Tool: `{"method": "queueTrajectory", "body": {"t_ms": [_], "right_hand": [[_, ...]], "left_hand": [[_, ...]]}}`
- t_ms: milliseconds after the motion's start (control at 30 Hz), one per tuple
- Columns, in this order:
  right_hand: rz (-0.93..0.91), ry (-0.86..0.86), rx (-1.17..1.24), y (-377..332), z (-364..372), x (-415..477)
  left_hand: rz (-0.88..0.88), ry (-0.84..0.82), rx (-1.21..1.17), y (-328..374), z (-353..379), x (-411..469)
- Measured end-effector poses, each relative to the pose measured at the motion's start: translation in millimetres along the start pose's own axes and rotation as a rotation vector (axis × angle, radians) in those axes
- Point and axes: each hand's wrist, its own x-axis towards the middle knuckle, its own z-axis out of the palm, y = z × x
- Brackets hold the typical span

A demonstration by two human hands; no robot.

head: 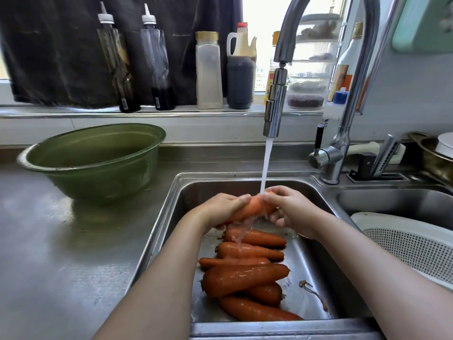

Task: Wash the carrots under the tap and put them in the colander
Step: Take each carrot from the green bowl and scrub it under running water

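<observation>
a long orange carrot (255, 209) lies crosswise under the thin stream of water (266, 165) falling from the curved chrome tap (274, 104), held up above the left steel sink basin (169, 217). the left hand (220, 208) wraps one end, its fingers (241, 199) curled over the top. the right hand (291, 211) closes round the other end, right where the water lands. both sets of fingers are grasping this one carrot; neither is released.

below them a heap of other orange carrots (245, 278) lies wet on the sink floor. the white perforated plastic colander (416, 246) sits in the basin to the right, just beside. no carrot shows in the part of it that is in view, so the job looks to be near its start.

the likeliest slip is a literal one. the carrot is wet and smooth, and a loose rub could shoot it out of the fingers and onto the heap, where a rinsed carrot mixes with unrinsed ones. water hitting the carrot fans out and may splash onto the steel desk (61, 253) at the left, where a round green basin (93, 160) stands. the carry to the colander crosses the ridge between the basins, so a weak one-handed hold there could drop the carrot short.
</observation>
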Motion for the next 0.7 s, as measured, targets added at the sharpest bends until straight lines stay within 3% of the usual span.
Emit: {"method": "queueTrajectory", "body": {"t_ms": [133,300,433,600,700], "right_hand": [[0.001,-0.139,-0.041,-1,9,-4],[-0.040,0.051,-0.009,-6,17,-2],[0.000,0.181,0.002,-4,13,1],[0.062,0.054,0.082,-6,10,-2],[0.045,-0.034,0.073,-8,7,-6]], "left_hand": [[0.022,0.081,0.081,-6,-3,3],[0.052,0.005,-0.062,-7,-3,5],[0.000,-0.236,-0.213,-4,-2,7],[-0.024,-0.345,-0.332,-1,-9,-2],[-0.042,-0.247,-0.328,-3,-9,-4]]}}
